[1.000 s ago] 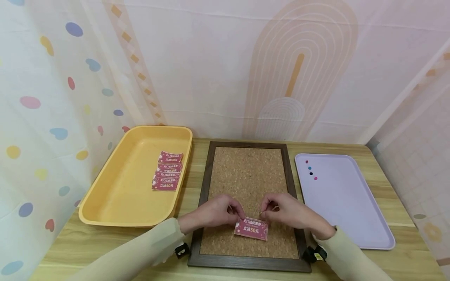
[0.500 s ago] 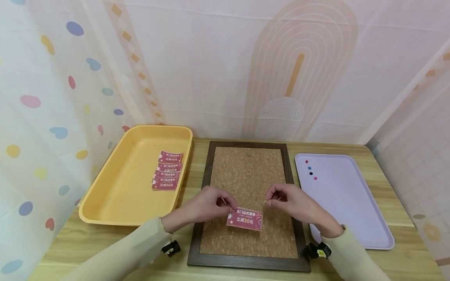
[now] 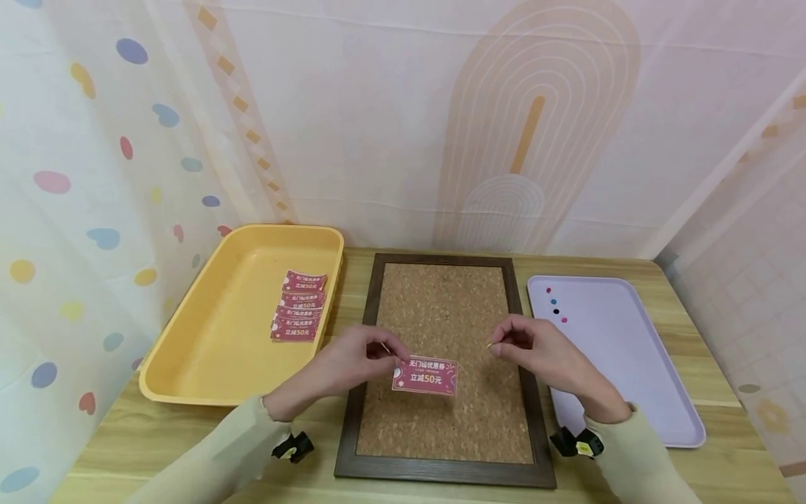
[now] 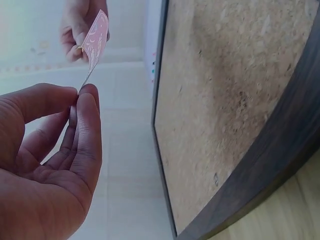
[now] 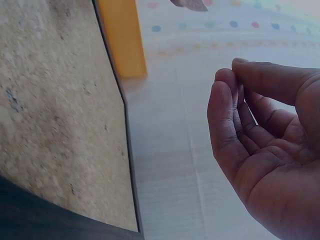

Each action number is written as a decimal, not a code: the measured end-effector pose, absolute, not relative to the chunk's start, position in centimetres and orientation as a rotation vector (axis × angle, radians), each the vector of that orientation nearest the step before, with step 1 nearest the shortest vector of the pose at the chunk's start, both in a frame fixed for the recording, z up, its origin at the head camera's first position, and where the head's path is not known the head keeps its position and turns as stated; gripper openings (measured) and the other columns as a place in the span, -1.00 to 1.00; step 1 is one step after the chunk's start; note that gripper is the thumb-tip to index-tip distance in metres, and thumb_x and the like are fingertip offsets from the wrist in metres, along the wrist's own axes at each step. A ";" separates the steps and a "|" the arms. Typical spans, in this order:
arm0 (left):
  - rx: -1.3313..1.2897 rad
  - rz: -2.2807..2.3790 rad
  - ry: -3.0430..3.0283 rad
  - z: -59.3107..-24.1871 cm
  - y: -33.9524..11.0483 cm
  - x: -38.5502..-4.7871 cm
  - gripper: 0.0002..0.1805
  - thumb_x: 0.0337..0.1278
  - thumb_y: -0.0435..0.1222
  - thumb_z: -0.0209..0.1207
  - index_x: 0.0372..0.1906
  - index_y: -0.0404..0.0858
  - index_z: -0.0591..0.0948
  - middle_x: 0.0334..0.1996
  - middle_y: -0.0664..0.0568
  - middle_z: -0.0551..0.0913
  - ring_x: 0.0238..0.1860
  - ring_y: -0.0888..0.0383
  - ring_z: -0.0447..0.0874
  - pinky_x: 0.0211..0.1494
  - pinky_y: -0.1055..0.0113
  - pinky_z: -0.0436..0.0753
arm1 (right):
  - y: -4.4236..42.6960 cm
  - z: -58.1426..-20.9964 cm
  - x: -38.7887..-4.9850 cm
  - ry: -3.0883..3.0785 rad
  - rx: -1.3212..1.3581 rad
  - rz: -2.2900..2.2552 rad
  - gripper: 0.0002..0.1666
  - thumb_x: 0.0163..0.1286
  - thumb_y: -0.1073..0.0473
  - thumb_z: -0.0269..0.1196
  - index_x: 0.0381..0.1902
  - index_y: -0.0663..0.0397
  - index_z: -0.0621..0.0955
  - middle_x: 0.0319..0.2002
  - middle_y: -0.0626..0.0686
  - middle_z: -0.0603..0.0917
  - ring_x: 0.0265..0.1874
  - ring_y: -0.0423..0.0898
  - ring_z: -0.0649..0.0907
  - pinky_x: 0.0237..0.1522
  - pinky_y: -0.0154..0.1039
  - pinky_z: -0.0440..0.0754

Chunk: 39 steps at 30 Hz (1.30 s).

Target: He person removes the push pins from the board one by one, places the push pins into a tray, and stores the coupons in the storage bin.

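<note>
My left hand pinches the left edge of a magenta printed coupon between thumb and fingers. The coupon is held above the dark-framed cork board, tilted toward the head camera. In the left wrist view the coupon shows nearly edge-on and bends a little. My right hand, over the board's right side and apart from the coupon, pinches a tiny yellow pin. Its shape is mostly hidden by the fingertips, and in the right wrist view the right hand's fingers cover it.
To the left stands a yellow bin with several overlapping coupons along its right side. A lilac tray on the right holds several small coloured pins near its far left corner. A patterned curtain hangs behind.
My left hand has lifted the coupon and carried it back and to the left. The right hand has moved up and to the right with the yellow pin, widening the gap between the hands.
</note>
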<state>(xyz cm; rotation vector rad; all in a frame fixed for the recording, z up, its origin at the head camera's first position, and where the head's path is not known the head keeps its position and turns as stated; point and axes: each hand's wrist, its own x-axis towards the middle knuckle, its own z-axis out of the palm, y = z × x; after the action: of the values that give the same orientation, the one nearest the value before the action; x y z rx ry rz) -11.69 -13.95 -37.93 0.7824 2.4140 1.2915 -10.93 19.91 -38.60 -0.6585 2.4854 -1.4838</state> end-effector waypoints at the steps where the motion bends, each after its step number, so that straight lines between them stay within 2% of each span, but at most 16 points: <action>1: 0.766 1.297 2.428 -37.8 -14.2 -11.7 -0.85 0.29 -0.40 0.26 -0.17 -0.16 0.79 -0.22 0.11 0.74 -0.32 0.16 0.59 -0.29 0.37 0.60 | 20.1 -38.5 -10.9 2.492 -0.649 -1.492 -0.97 0.46 0.30 0.32 -0.19 0.14 0.65 -0.31 0.00 0.66 -0.37 -0.16 0.58 -0.32 -0.31 0.58; 9: 0.585 1.351 2.500 -36.8 -16.2 -11.7 -0.87 0.31 -0.35 0.29 -0.15 -0.09 0.78 -0.18 0.09 0.75 -0.27 0.07 0.61 -0.24 0.30 0.65 | 21.6 -37.8 -10.8 2.566 -0.568 -1.554 -0.95 0.45 0.25 0.34 -0.17 0.11 0.68 -0.36 0.01 0.66 -0.45 -0.21 0.53 -0.41 -0.31 0.52; 17: 0.498 1.373 2.588 -35.9 -18.8 -11.9 -0.85 0.30 -0.34 0.30 -0.11 -0.12 0.79 -0.20 0.04 0.72 -0.30 0.04 0.54 -0.30 0.32 0.56 | 23.2 -37.4 -10.9 2.628 -0.521 -1.530 -0.93 0.46 0.26 0.34 -0.15 0.13 0.68 -0.36 0.00 0.68 -0.42 -0.21 0.58 -0.35 -0.31 0.55; 21: 0.461 1.399 2.618 -35.3 -20.4 -12.0 -0.85 0.30 -0.34 0.31 -0.09 -0.15 0.79 -0.23 0.02 0.72 -0.31 0.06 0.54 -0.30 0.34 0.58 | 24.1 -37.5 -11.1 2.686 -0.528 -1.510 -0.95 0.45 0.28 0.34 -0.17 0.12 0.68 -0.39 -0.02 0.68 -0.43 -0.22 0.58 -0.35 -0.32 0.54; 29: 0.358 1.466 2.615 -34.6 -23.6 -12.1 -0.82 0.38 -0.35 0.25 -0.02 -0.28 0.76 -0.20 -0.08 0.73 -0.28 0.13 0.66 -0.20 0.33 0.71 | 25.5 -37.4 -11.4 2.742 -0.473 -1.480 -0.94 0.45 0.29 0.34 -0.17 0.17 0.67 -0.36 -0.03 0.67 -0.38 -0.22 0.60 -0.31 -0.34 0.57; 39: 0.322 1.472 2.668 -34.9 -27.0 -12.5 -0.79 0.41 -0.35 0.27 0.01 -0.37 0.74 -0.23 -0.09 0.76 -0.33 0.12 0.70 -0.21 0.36 0.71 | 26.8 -37.7 -11.6 2.759 -0.422 -1.463 -0.92 0.45 0.30 0.33 -0.14 0.19 0.67 -0.33 0.07 0.68 -0.37 -0.20 0.62 -0.30 -0.34 0.59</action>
<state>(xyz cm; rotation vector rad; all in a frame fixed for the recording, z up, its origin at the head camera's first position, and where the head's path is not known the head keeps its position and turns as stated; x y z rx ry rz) -12.48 -26.97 -34.87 0.3223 2.6684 1.4724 -11.60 26.83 -37.73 -0.4222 2.7586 -1.4635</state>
